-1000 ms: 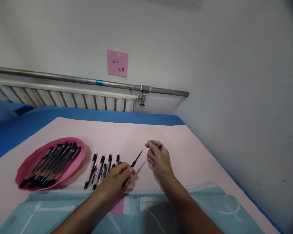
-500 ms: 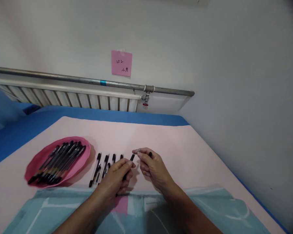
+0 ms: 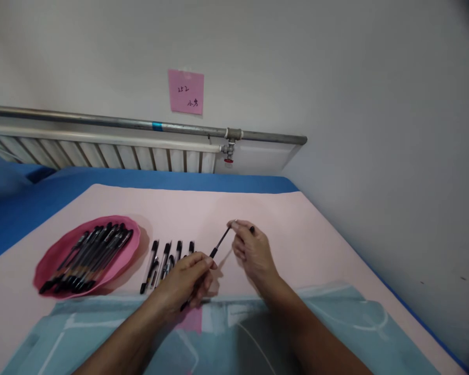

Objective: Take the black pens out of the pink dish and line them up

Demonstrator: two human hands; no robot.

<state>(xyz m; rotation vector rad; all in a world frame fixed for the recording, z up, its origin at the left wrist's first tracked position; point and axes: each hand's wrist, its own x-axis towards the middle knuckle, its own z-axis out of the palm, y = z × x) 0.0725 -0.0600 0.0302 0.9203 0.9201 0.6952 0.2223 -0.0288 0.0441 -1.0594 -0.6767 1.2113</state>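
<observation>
My left hand [image 3: 187, 281] is closed around the barrel of a black pen [image 3: 214, 251], which points up and to the right. My right hand [image 3: 251, 252] pinches the pen's tip end with thumb and forefinger, and a small black cap end [image 3: 252, 229] sticks out of its fingers. Both hands hover just above a pink sheet [image 3: 297, 234]. A row of several black pens [image 3: 166, 263] lies on the sheet just left of my left hand.
A pink oval tray [image 3: 49, 258] with several black pens stands at the left. A pale blue cloth [image 3: 336, 323] covers the near edge. Behind are a blue mattress [image 3: 140, 179], a radiator with a metal pipe [image 3: 101, 122], a pink note [image 3: 186, 91] and a white wall at right.
My hands came together half a second ago, then my right hand drew away up and right along the pen, so more of the thin tip end shows between the hands.
</observation>
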